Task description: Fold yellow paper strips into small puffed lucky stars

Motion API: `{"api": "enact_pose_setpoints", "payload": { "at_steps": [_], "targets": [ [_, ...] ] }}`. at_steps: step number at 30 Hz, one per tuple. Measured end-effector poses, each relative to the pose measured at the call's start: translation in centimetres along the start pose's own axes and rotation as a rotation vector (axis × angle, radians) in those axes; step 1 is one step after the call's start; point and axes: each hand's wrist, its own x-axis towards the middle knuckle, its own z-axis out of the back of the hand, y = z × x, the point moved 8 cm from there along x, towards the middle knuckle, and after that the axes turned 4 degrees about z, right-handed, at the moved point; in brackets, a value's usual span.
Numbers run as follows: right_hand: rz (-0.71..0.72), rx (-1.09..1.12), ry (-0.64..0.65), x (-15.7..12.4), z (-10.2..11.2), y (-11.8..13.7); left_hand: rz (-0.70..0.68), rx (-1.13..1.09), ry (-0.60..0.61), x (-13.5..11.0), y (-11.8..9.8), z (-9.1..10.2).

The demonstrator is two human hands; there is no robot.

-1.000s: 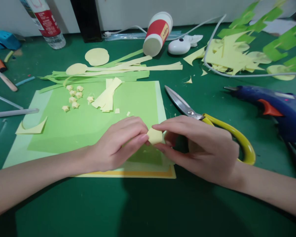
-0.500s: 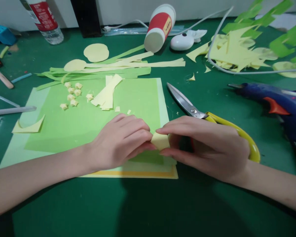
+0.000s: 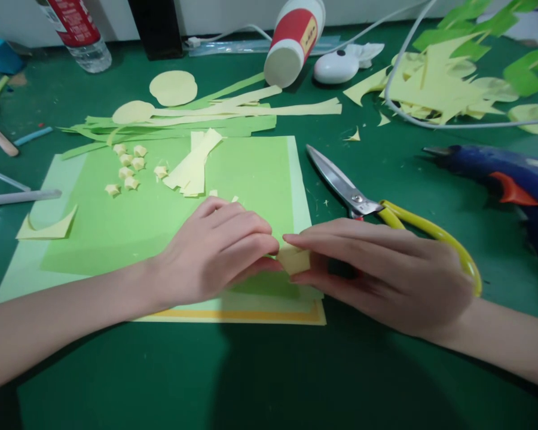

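A small folded piece of pale yellow paper (image 3: 295, 261), matte and roughly square, was held between both hands just above the lower right corner of a stack of flat sheets. The top sheet (image 3: 161, 215) was smooth, light green and rectangular; a paler green sheet (image 3: 40, 215) and a yellow sheet (image 3: 233, 315) were seen projecting beneath it. On the top sheet a cluster of tiny puffed paper stars (image 3: 125, 167) was scattered, and short yellow strips (image 3: 192, 170) were piled beside them. Long thin strips (image 3: 233, 113) of green and yellow and a yellow paper disc (image 3: 173, 88) were laid beyond, near a tipped red and white paper cup (image 3: 291, 42). Scissors (image 3: 367, 206) with shiny steel blades and yellow loop handles were laid on the dark green felt-like table cover (image 3: 269, 382), partly hidden by the right hand. A blue glue gun (image 3: 506, 179) was placed well to the right.

The left hand (image 3: 215, 254) was turned palm down, its fingers curled and its fingertips pinched shut on the left edge of the folded piece. The right hand (image 3: 385, 272) was stretched flat and low, the piece being clamped between its thumb and forefinger. Both forearms were rested near the table.
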Motion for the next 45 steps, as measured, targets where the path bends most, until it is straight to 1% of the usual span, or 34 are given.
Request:
{"api": "enact_pose_setpoints", "payload": {
  "at_steps": [2, 4, 7, 11, 13, 19, 22, 26, 30, 32, 35, 38, 42, 45],
  "targets": [
    [0.062, -0.088, -0.015, -0.1, 0.0, 0.5, -0.026, 0.02, -0.002, -0.1, -0.1, 0.1],
    [0.09, -0.121, -0.019, -0.3, -0.1, 0.7, -0.052, 0.041, -0.004, -0.2, -0.2, 0.1],
    [0.088, -0.136, -0.007, -0.3, -0.2, 0.7, -0.083, 0.069, -0.041, -0.3, -0.4, 0.4],
    [0.077, -0.199, 0.04, -0.3, -0.4, 1.0, -0.08, 0.101, -0.099, -0.1, -0.6, 0.8],
    [0.078, -0.199, 0.058, -0.3, -0.6, 1.1, -0.111, 0.12, -0.116, -0.1, -0.9, 0.9],
    [0.081, -0.214, 0.068, -0.4, -1.0, 1.0, -0.143, 0.193, -0.167, -0.2, -1.2, 1.3],
    [0.085, -0.221, 0.059, -0.3, -1.0, 1.0, -0.155, 0.232, -0.166, -0.4, -1.3, 1.2],
    [0.107, -0.215, 0.069, -0.4, -1.1, 1.1, -0.112, 0.258, -0.16, -0.4, -1.0, 1.1],
    [0.09, -0.11, 0.113, -0.9, -1.7, 0.9, -0.065, 0.243, -0.154, -0.4, -0.7, 0.9],
    [0.078, -0.069, 0.121, -1.0, -1.9, 0.8, -0.062, 0.23, -0.17, -0.4, -0.7, 0.9],
    [0.065, -0.105, 0.071, -0.9, -1.4, 0.9, -0.07, 0.213, -0.192, -0.3, -0.7, 1.0],
    [0.053, -0.189, 0.004, -0.5, -0.6, 1.0, -0.077, 0.216, -0.167, -0.3, -0.7, 0.9],
    [0.068, -0.231, 0.018, -0.3, -0.4, 1.2, -0.124, 0.231, -0.152, -0.3, -1.0, 0.8],
    [0.082, -0.239, 0.028, -0.3, -0.4, 1.3, -0.114, 0.231, -0.148, -0.3, -0.9, 0.8]
  ]
}}
